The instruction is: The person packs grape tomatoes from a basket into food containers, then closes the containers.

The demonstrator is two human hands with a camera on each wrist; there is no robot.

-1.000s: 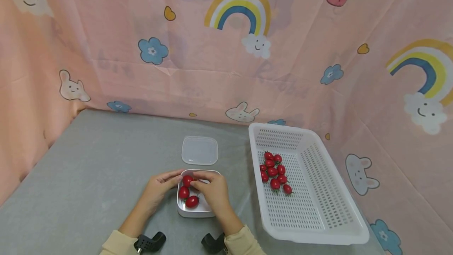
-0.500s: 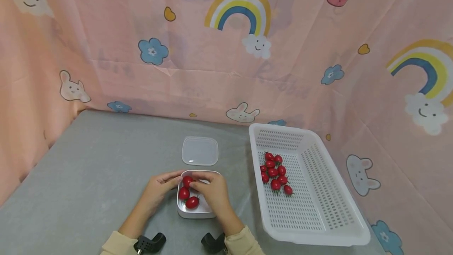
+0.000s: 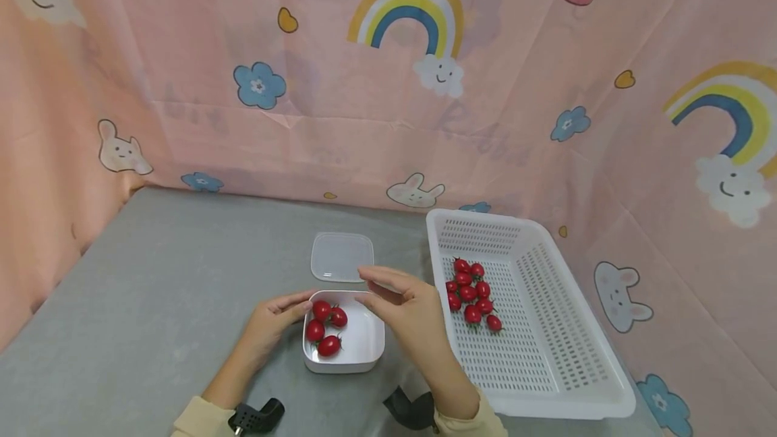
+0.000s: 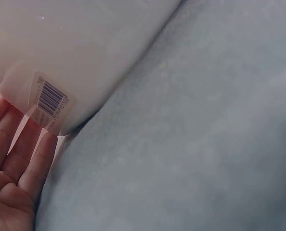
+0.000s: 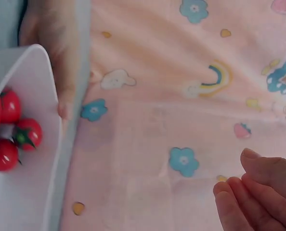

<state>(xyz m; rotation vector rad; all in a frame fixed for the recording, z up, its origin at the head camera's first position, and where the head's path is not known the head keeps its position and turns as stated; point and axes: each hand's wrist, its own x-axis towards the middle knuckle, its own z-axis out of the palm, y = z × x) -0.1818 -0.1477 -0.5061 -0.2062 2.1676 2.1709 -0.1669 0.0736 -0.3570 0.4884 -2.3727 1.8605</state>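
A white plastic box (image 3: 361, 336) stands uncovered on the table with several red cherry tomatoes (image 3: 329, 346) grouped in its left half. My left hand (image 3: 272, 326) rests at the box's back left corner. In the left wrist view its extended fingers (image 4: 39, 163) touch the outer wall beside a barcode label (image 4: 51, 101). My right hand (image 3: 415, 312) is raised between the box and a white basket (image 3: 583, 329). Nothing is between its loosely bent fingers in the right wrist view, where green stems show on the tomatoes (image 5: 3, 155).
Behind the box lies a translucent lid (image 3: 342, 257), flat on the grey table (image 3: 152, 315). The slotted basket at the right holds several more cherry tomatoes (image 3: 467, 294) along its left side. A pink printed curtain (image 3: 328, 127) hangs at the back and sides.
My right hand has let go of a cherry tomato, which sits in the box with the others. The hand has moved right and up, off the box. My left hand has stayed put.
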